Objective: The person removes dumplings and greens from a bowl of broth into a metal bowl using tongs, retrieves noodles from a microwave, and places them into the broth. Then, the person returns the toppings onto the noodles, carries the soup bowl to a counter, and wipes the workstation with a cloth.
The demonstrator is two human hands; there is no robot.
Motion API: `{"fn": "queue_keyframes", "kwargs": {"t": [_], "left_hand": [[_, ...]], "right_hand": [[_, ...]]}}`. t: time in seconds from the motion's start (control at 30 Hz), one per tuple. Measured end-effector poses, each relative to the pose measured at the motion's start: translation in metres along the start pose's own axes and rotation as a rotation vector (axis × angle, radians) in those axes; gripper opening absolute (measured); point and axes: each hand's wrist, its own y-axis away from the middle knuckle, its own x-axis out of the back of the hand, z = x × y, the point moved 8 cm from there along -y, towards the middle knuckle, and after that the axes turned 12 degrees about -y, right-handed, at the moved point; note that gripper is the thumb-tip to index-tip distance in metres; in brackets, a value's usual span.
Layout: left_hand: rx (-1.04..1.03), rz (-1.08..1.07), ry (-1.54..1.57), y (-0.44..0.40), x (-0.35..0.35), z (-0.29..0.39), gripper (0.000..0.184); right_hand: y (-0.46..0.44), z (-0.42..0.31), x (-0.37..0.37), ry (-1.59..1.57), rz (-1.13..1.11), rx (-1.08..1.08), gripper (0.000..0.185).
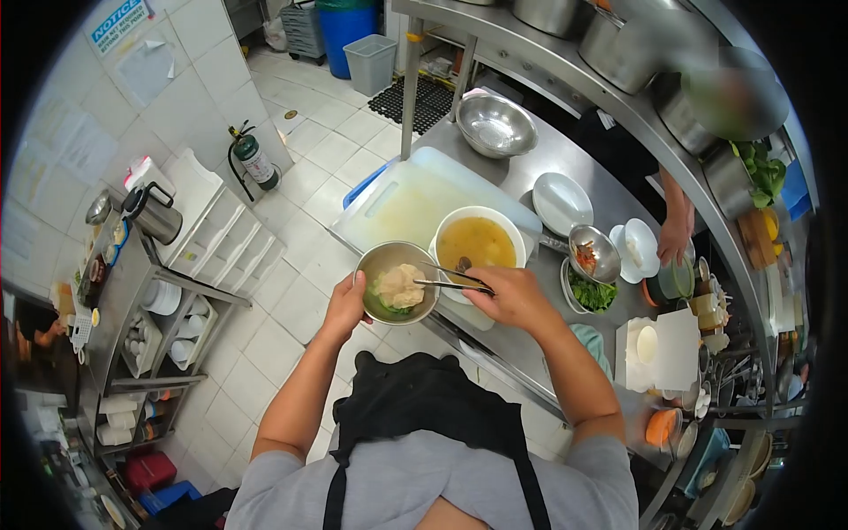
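Observation:
My left hand (344, 306) grips the rim of a metal bowl (365, 274), its thumb over the near edge. Pale lumps of food (400, 285) and some greens lie inside it. In my right hand (508, 299) is a pair of metal tongs (452, 285), closed in my fingers. The tips reach into the metal bowl at the pale food; whether they pinch a piece I cannot tell. Just beyond, a white bowl (436, 240) of yellow-orange soup (477, 242) stands on the counter, partly over a cutting board (422, 187). A dark piece floats near its close side.
Right of the soup are a metal ladle (594, 248) with red-orange bits, leafy greens (592, 290), a white plate (563, 203) and an open white box (671, 353). A co-worker's hand (677, 231) is across the counter (521, 172). An overhead shelf (552, 49) holds pots.

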Motion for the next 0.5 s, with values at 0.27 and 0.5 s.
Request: {"fn": "queue_keyframes", "kwargs": {"t": [0.27, 0.5], "left_hand": [[0.018, 0.124, 0.072, -0.063, 0.011, 0.021, 0.046], [0.038, 0.087, 0.196, -0.125, -0.033, 0.023, 0.048]], "right_hand": [[0.054, 0.069, 0.010, -0.754, 0.429, -0.341, 0.022], [0.128, 0.122, 0.007, -0.811, 0.659, -0.600, 0.022]]}}
